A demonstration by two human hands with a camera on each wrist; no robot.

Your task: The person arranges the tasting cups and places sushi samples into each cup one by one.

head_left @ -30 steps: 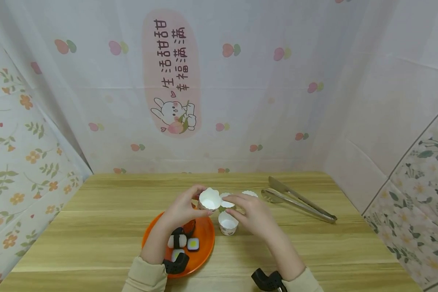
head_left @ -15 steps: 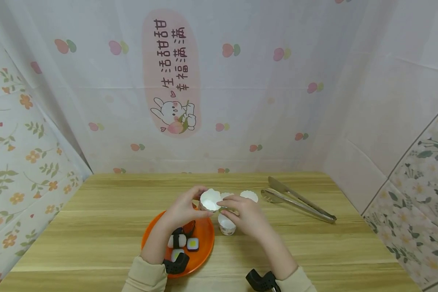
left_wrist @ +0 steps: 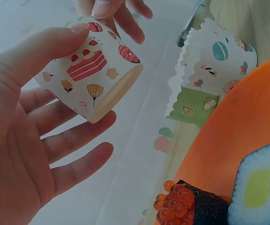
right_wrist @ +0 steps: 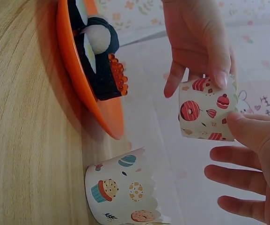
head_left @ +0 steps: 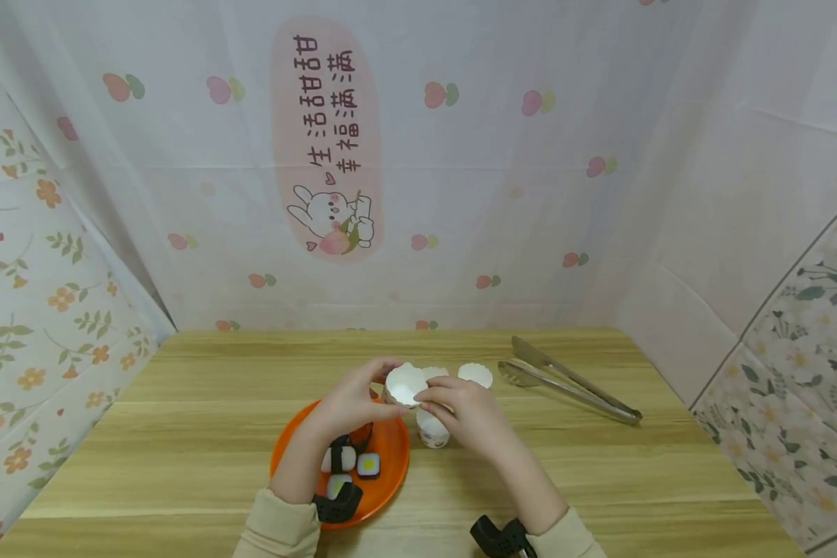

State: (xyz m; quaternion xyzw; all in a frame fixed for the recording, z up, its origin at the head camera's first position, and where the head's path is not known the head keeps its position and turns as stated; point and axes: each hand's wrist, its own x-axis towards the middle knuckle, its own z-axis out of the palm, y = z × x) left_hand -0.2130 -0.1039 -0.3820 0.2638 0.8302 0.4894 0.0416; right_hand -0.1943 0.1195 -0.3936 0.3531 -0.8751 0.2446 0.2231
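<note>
My left hand (left_wrist: 41,112) holds a white paper baking cup (left_wrist: 90,70) printed with red cakes and donuts, thumb on one side and fingers beneath. It is raised above the far right edge of an orange plate (head_left: 399,473). On the other side my right hand (head_left: 463,411) pinches the cup's scalloped rim; its thumb shows there in the right wrist view, the other fingers spread. A second baking cup (right_wrist: 120,190) with a cupcake print stands on the table, partly behind my right hand. Behind it is a green one (left_wrist: 191,105), mostly hidden.
Toy sushi lies on the plate, including a roe piece (left_wrist: 176,206) and a yellow-centred roll (head_left: 368,465). Another white baking cup (head_left: 476,375) stands farther back. Metal tongs (head_left: 579,387) lie at the back right. A printed curtain (head_left: 530,194) hangs behind the table.
My right hand has moved left, from beside the raised cup to its rim. The cup in my left hand has shifted slightly right, uncovering more of the back right cup.
</note>
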